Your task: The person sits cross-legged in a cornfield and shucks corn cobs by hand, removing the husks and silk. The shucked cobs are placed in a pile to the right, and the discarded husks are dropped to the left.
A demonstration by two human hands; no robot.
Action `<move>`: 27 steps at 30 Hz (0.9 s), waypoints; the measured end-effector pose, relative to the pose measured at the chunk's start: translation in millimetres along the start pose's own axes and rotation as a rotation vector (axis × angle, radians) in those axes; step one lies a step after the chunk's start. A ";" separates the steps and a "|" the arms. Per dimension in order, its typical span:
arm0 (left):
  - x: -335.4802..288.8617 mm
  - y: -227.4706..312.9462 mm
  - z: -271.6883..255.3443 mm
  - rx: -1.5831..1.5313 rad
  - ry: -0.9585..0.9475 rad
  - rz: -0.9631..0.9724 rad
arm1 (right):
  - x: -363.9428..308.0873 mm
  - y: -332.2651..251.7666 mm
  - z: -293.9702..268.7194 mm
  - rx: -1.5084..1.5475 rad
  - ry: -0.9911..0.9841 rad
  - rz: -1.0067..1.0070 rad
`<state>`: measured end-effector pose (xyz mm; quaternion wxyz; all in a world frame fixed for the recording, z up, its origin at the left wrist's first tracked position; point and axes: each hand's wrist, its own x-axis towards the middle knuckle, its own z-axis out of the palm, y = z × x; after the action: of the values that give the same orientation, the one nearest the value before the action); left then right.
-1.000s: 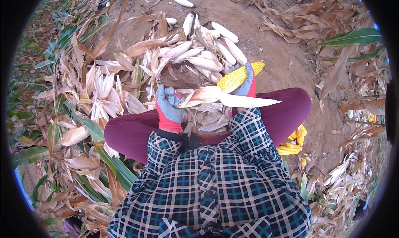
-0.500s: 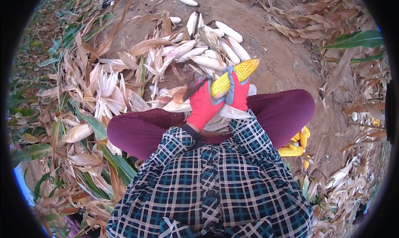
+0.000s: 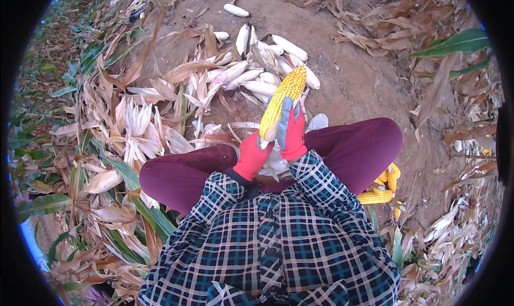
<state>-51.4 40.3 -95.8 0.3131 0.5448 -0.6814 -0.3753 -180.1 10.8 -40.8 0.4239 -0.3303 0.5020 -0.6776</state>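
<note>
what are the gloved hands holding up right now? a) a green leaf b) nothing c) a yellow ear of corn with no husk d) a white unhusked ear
c: both the left hand and the right hand grip the bare yellow corn ear, kernels showing.

Bare brown dirt ground [image 3: 369,86] lies in daylight. Dry corn husks [image 3: 134,124] litter it, with green leaves [image 3: 455,41] at the edges.
</note>
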 end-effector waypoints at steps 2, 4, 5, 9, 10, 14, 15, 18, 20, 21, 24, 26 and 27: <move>-4.1 -2.9 0.1 0.062 0.006 -0.016 | -0.8 15.7 -4.5 0.065 0.014 0.033; -5.1 -1.4 0.0 0.078 0.063 0.018 | 2.0 15.7 -4.0 0.030 0.057 -0.002; -5.7 2.0 0.1 0.133 0.063 -0.001 | 5.2 19.0 -16.9 -0.071 0.006 0.029; 0.3 8.6 -13.5 0.239 -0.016 0.023 | 15.5 -5.7 -16.3 0.156 0.077 0.014; -2.1 2.9 -15.5 0.179 -0.067 0.101 | 20.5 -13.6 -20.5 0.216 0.116 0.079; -13.7 -13.8 -8.1 0.044 -0.378 -0.095 | 31.5 -21.9 -25.3 0.308 0.144 0.098; -13.6 -15.9 -2.7 -0.011 -0.413 -0.113 | 32.8 -17.4 -27.4 0.327 0.157 0.093; -15.6 -12.0 -3.6 -0.043 -0.405 -0.111 | 24.2 -23.9 -23.9 0.259 0.232 0.122; -14.8 0.9 -9.9 -0.002 -0.418 -0.135 | 27.2 -9.9 -31.0 0.229 0.229 0.122; -14.5 1.0 -10.7 0.032 -0.433 -0.147 | 28.2 -8.4 -31.2 0.212 0.224 0.123; -17.7 1.9 -11.6 0.014 -0.524 -0.244 | 31.8 -6.6 -37.0 0.172 0.183 0.089; -23.8 -4.9 -5.9 0.058 -0.463 -0.143 | 33.5 -4.0 -38.0 0.138 0.182 0.107; -24.2 -0.2 -7.7 0.081 -0.438 -0.096 | 31.8 -7.2 -36.0 0.134 0.190 0.107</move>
<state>-39.7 62.6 -92.4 0.1173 0.4941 -0.7209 -0.4716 -226.7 -2.6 -43.2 0.4312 -0.2085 0.5104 -0.7142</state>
